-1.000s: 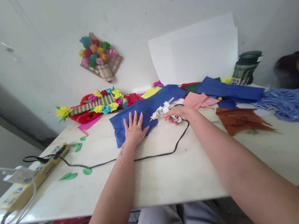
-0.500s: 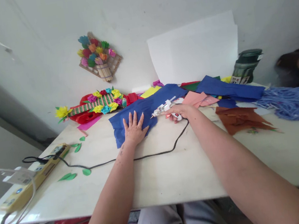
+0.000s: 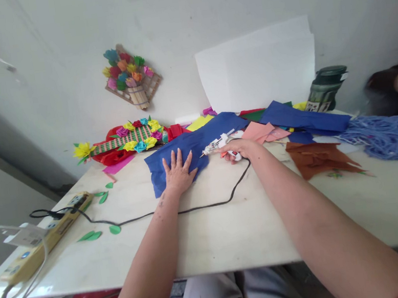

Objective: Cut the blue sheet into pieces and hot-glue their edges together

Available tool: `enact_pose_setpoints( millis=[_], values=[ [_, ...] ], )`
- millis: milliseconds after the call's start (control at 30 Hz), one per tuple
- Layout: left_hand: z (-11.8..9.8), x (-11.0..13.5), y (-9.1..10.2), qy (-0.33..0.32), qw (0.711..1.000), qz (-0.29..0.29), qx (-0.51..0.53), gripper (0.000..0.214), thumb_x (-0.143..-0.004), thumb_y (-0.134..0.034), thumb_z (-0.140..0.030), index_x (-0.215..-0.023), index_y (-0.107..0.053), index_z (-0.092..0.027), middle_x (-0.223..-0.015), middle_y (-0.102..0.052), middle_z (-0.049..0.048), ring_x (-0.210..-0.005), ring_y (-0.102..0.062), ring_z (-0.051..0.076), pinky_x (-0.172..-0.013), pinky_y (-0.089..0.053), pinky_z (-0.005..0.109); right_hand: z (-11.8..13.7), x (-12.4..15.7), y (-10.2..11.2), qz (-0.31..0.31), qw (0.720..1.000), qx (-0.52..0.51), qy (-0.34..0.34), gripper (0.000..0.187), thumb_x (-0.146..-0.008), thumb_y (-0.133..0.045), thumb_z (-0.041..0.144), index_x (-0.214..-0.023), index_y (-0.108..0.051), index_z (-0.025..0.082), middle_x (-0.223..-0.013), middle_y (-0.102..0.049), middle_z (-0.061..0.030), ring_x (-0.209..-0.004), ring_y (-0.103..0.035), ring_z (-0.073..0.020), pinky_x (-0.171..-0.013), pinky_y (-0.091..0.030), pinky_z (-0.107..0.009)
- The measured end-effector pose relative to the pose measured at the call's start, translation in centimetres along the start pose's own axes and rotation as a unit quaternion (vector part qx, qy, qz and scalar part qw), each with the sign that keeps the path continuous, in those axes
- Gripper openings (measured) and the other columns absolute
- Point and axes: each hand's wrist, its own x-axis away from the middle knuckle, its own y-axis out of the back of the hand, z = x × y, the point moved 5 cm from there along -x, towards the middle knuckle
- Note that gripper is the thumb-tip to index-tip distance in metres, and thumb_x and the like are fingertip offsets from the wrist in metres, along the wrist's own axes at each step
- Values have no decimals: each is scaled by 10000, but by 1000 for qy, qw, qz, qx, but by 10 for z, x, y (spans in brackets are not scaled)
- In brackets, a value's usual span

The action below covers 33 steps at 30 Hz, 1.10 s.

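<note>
My left hand [image 3: 179, 172] lies flat with fingers spread on a sheet of blue paper [image 3: 156, 164], pressing it to the table. In my right hand [image 3: 239, 148] is a white hot glue gun [image 3: 222, 142], its nozzle pointing left over the blue paper, close to my left fingers. I cannot tell whether the tip touches the paper. A black cord [image 3: 207, 206] runs from the glue gun's handle across the table, under my left forearm, toward a power strip [image 3: 48, 234].
Behind lie a flower-trimmed stick craft [image 3: 120, 141], pink paper [image 3: 258, 132] and more blue paper [image 3: 309, 118]. Brown paper [image 3: 318, 157], blue yarn [image 3: 393, 136] and a dark green bottle [image 3: 326, 89] stand right. Green paper leaves [image 3: 91, 235] are scattered left. White sheets [image 3: 257, 66] lean on the wall.
Both hands, the glue gun and the blue paper stay practically where they were. The view has shifted very slightly.
</note>
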Motion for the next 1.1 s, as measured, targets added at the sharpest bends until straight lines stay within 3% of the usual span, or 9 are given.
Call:
enact_pose_setpoints(
  millis=[333, 767, 1100],
  values=[
    [-1, 0, 1, 2, 1000, 0, 3, 593, -835, -362, -511, -1385, -238, -329, -1471, -194, 77, -1347, -104, 311, -1034, -36, 587, -4, -3, 6, -5, 996, -81, 35, 432, -687, -642, 550, -775, -510, 149, -524, -512, 12, -378, -409, -60, -376, -440, -210],
    [-1, -2, -2, 0, 1000, 10, -22, 605, -836, -342, -534, -1391, -201, -339, -1476, -172, 86, -1349, -95, 305, -1028, -39, 592, -7, -4, 3, 9, 999, -25, 28, 460, -604, -703, 552, -702, -535, 135, -474, -506, 3, -356, -390, -62, -355, -409, -211],
    [0, -2, -4, -3, 999, 14, -28, 620, -831, -354, -533, -1394, -186, -336, -1475, -171, 101, -1348, -97, 309, -1025, -30, 595, -6, 2, 5, -22, 997, -61, 35, 399, -694, -655, 516, -729, -517, 143, -465, -481, 31, -336, -344, -39, -339, -379, -188]
  ],
)
